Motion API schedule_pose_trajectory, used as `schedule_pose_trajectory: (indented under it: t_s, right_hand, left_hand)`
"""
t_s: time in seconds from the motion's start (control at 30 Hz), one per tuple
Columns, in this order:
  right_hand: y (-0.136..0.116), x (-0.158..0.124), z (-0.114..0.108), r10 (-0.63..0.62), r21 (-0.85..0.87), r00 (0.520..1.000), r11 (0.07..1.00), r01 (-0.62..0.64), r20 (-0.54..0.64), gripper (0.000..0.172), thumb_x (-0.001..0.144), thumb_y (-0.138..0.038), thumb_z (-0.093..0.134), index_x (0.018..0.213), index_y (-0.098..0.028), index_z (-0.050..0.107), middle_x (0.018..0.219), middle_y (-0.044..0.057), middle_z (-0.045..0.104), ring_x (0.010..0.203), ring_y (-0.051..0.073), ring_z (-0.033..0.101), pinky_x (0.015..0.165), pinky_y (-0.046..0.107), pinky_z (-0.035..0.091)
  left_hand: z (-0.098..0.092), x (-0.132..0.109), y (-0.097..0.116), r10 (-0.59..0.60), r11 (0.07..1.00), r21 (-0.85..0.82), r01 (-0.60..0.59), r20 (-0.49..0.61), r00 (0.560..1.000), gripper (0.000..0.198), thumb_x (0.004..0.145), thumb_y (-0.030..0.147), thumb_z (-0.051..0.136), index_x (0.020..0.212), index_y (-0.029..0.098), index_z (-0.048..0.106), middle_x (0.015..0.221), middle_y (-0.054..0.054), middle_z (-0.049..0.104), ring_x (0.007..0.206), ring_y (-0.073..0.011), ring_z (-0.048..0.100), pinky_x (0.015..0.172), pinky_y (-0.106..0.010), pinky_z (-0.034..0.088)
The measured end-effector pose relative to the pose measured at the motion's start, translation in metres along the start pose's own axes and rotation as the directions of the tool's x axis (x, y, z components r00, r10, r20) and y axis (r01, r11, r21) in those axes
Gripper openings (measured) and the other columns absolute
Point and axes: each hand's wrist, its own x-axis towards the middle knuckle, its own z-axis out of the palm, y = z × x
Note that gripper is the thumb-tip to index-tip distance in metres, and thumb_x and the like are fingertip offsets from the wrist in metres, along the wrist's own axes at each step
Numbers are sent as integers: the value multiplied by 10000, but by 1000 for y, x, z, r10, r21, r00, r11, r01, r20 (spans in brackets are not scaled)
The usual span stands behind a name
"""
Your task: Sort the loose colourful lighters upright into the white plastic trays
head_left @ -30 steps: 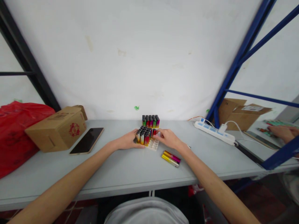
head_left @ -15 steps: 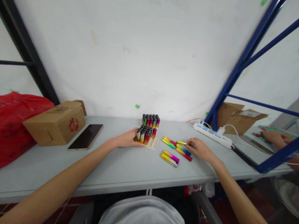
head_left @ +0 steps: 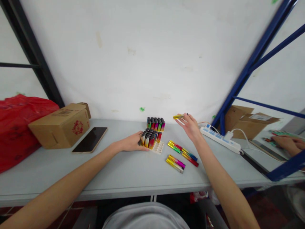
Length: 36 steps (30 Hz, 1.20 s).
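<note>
My left hand (head_left: 132,142) is wrapped round the left end of a white tray (head_left: 158,147), thumb along the front and fingers behind. Upright lighters (head_left: 148,140) with shiny multicoloured bodies and black tops fill the tray's left part; bare holes show at its right. Raised above the table, my right hand (head_left: 191,127) pinches one gold-coloured lighter (head_left: 178,117), held nearly level. Below it, several loose lighters (head_left: 183,153) lie on the table, and a further pair (head_left: 175,163) lies closer to me. Another block of upright lighters (head_left: 155,124) stands behind the tray.
A phone (head_left: 90,140), a cardboard box (head_left: 60,127) and a red bag (head_left: 23,127) are at the left. On the right lie a white power strip (head_left: 220,139) with cables and a blue frame post (head_left: 238,82). Beyond it, another person's hands (head_left: 287,143) work beside an open carton (head_left: 252,124).
My right hand has lifted a gold-coloured lighter off the loose group and carried it up and to the left. My left hand stays at the tray.
</note>
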Motion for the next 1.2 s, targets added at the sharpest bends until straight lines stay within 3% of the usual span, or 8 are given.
schedule_pose_trajectory:
  t_s: [0.13, 0.23, 0.4, 0.5, 0.6, 0.73, 0.93, 1.2]
  right_hand:
    - [10, -1, 30, 4, 95, 1000, 995, -3, -12, 537, 662, -584, 952, 858, -244, 585, 850, -10, 733, 867, 192, 741, 864, 388, 640]
    - [25, -15, 35, 47, 18, 998, 999, -48, 37, 543, 683, -615, 919, 909, -254, 582, 710, -84, 612, 624, 118, 637, 685, 301, 614]
    - [44, -37, 33, 141, -202, 977, 973, -108, 157, 524, 829, -738, 719, 976, -289, 493, 606, -132, 463, 422, 74, 282, 421, 201, 316]
    - [46, -41, 35, 34, -425, 991, 905, 23, 126, 517, 892, -766, 599, 854, -262, 491, 569, -106, 374, 480, 100, 298, 457, 223, 245]
    - [44, -45, 39, -128, -641, 982, 744, 190, 142, 575, 939, -720, 536, 650, -238, 416, 578, -60, 356, 562, 113, 340, 540, 260, 273]
    - [44, -51, 45, -187, -749, 969, 617, 243, 161, 600, 925, -665, 512, 560, -247, 285, 563, -51, 258, 561, 104, 271, 564, 293, 212]
    - [49, -55, 50, -172, -777, 970, 581, 241, 172, 448, 903, -521, 463, 574, -243, 339, 541, -49, 317, 548, 109, 310, 567, 294, 211]
    - [35, -58, 52, -138, -735, 948, 604, 309, 285, 435, 1023, -576, 446, 742, -244, 444, 609, -45, 482, 581, 138, 426, 603, 282, 318]
  left_hand:
    - [1, 0, 0, -4, 1000, 20, 3, 6, 1000, 824, 777, 662, 846, 1433, 217, 620, 1409, -108, 648, 1275, -349, 639, 1195, -433, 459]
    - [1, 0, -1, 24, 999, 23, -24, 6, 1000, 781, 798, 654, 836, 1423, 235, 628, 1411, -97, 648, 1275, -347, 636, 1188, -440, 465]
    - [0, 0, 1, 38, 999, 18, -38, 15, 999, 769, 820, 660, 817, 1435, 239, 626, 1394, -96, 650, 1271, -336, 637, 1187, -429, 464]
    - [0, -1, 0, 21, 1000, 23, -22, 7, 1000, 796, 806, 683, 818, 1434, 232, 627, 1394, -101, 653, 1271, -345, 639, 1186, -429, 469]
    - [1, 0, -1, 19, 1000, 22, -19, 11, 1000, 812, 806, 689, 814, 1442, 223, 622, 1400, -110, 644, 1279, -347, 636, 1190, -431, 468]
    - [0, 0, -2, 16, 999, 34, -17, 31, 999, 794, 817, 687, 802, 1441, 229, 627, 1407, -115, 633, 1294, -354, 621, 1198, -455, 463]
    - [-1, 0, -2, 33, 999, 42, -35, 39, 999, 788, 830, 679, 792, 1450, 218, 634, 1450, -115, 618, 1346, -369, 588, 1239, -465, 424]
    - [-1, 1, -3, 45, 998, 33, -46, 32, 998, 775, 822, 679, 805, 1448, 251, 642, 1465, -101, 621, 1334, -364, 596, 1227, -483, 435]
